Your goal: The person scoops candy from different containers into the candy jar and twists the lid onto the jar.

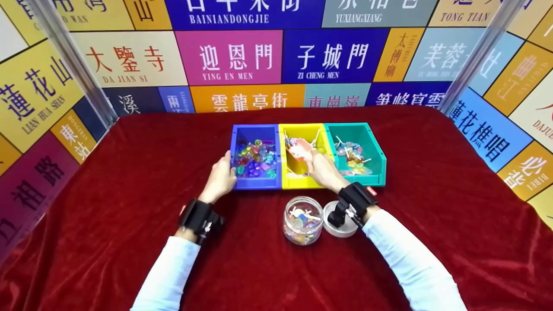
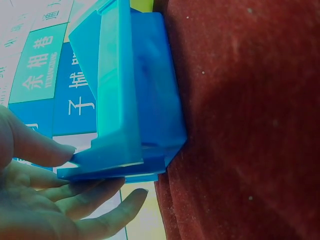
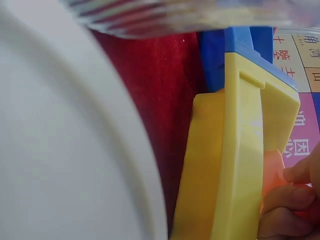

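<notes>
Three joined bins stand side by side: a blue bin (image 1: 255, 183) with shiny, gem-like pieces, a yellow bin (image 1: 302, 183), and a green bin (image 1: 376, 166) with wrapped sweets and white sticks. My left hand (image 1: 221, 178) pinches the blue bin's outer side wall, thumb over the rim and fingers along the outside (image 2: 92, 197). Inside the yellow bin, my right hand (image 1: 323, 169) grips a pink-orange scoop (image 1: 300, 151); the scoop's handle is hidden in the fingers. Pale pieces and sticks lie around the scoop's front end.
In front of the bins a clear jar (image 1: 303, 235) holds mixed sweets and sticks. Its round white lid (image 1: 341, 231) lies beside it, below my right wrist, and fills much of the right wrist view. Dark red cloth (image 1: 242, 272) covers the table; printed panels (image 1: 229, 56) rise behind.
</notes>
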A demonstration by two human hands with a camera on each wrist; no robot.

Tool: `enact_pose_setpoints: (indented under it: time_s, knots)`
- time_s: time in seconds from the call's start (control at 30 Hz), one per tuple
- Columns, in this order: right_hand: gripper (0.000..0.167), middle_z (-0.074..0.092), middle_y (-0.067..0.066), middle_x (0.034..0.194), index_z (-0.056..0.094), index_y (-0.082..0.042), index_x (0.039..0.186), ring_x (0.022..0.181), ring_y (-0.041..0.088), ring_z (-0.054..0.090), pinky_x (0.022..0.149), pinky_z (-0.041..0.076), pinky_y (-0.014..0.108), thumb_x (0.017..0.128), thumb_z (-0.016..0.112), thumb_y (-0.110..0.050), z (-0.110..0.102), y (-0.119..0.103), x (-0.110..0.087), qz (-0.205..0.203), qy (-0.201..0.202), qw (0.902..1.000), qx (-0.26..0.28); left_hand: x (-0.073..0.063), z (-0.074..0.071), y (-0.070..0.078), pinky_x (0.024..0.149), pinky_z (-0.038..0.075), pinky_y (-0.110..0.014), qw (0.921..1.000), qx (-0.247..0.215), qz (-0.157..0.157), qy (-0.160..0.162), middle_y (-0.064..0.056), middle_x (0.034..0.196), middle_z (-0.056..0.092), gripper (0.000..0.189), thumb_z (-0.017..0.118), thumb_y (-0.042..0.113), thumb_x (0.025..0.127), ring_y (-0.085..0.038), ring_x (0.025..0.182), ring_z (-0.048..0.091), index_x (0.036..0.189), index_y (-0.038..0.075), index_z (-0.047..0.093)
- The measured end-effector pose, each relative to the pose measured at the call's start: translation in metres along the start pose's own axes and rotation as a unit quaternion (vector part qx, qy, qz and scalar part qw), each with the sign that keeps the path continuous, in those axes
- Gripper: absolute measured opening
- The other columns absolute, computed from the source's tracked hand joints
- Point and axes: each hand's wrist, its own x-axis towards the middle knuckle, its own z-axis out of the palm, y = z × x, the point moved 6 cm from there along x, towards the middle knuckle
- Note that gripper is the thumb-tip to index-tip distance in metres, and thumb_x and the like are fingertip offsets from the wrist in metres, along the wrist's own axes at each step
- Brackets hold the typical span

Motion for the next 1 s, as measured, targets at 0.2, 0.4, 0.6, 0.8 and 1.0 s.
enact_pose_setpoints:
  time_s: [0.2, 0.4, 0.6, 0.8, 1.0]
  knots:
    - [0.034, 0.056, 0.024, 0.089, 0.047, 0.013, 0.112, 0.074, 0.033, 0.058, 0.06, 0.051, 0.035, 0.092, 0.045, -0.015, -0.001, 0.002, -0.002, 0.007, 0.007, 0.9999, -0.002, 0.0, 0.002, -0.002, 0.102, 0.03, -0.04, 0.9999, -0.007, -0.008, -0.007, -0.032, 0.128, 0.039, 0.053, 0.042, -0.003, 0.087, -0.039, 0.119, 0.039, 0.134, -0.014, 0.02]
    - [0.031, 0.054, 0.023, 0.084, 0.048, 0.014, 0.107, 0.069, 0.033, 0.055, 0.057, 0.049, 0.036, 0.091, 0.046, -0.012, -0.004, 0.003, -0.006, 0.002, 0.025, 0.9997, -0.001, 0.001, 0.002, -0.001, 0.103, 0.029, -0.041, 0.9999, -0.011, -0.005, -0.008, -0.032, 0.129, 0.038, 0.053, 0.041, -0.004, 0.086, -0.039, 0.119, 0.038, 0.134, -0.014, 0.02]
    - [0.027, 0.053, 0.02, 0.078, 0.049, 0.014, 0.103, 0.065, 0.031, 0.053, 0.056, 0.048, 0.037, 0.09, 0.047, -0.01, -0.011, 0.001, -0.012, -0.019, 0.046, 0.9987, 0.001, 0.001, 0.002, -0.002, 0.103, 0.029, -0.04, 0.9997, -0.013, -0.016, -0.013, -0.031, 0.129, 0.038, 0.054, 0.042, -0.004, 0.087, -0.039, 0.12, 0.038, 0.135, -0.013, 0.019]
    - [0.023, 0.05, 0.011, 0.069, 0.052, 0.009, 0.098, 0.059, 0.024, 0.05, 0.047, 0.041, 0.03, 0.092, 0.046, -0.012, -0.016, 0.002, -0.015, -0.003, 0.047, 0.9989, 0.006, 0.001, 0.001, -0.001, 0.102, 0.03, -0.041, 0.9998, -0.013, -0.011, -0.004, -0.032, 0.127, 0.039, 0.055, 0.042, -0.004, 0.085, -0.039, 0.119, 0.039, 0.134, -0.015, 0.02]
    - [0.022, 0.053, 0.012, 0.069, 0.053, 0.009, 0.097, 0.059, 0.025, 0.05, 0.048, 0.038, 0.03, 0.09, 0.047, -0.011, -0.02, 0.006, -0.018, -0.005, 0.06, 0.9981, 0.014, -0.002, 0.001, 0.002, 0.104, 0.027, -0.04, 0.9996, -0.025, -0.004, 0.012, -0.034, 0.129, 0.035, 0.059, 0.045, 0.0, 0.085, -0.039, 0.121, 0.035, 0.133, -0.016, 0.017]
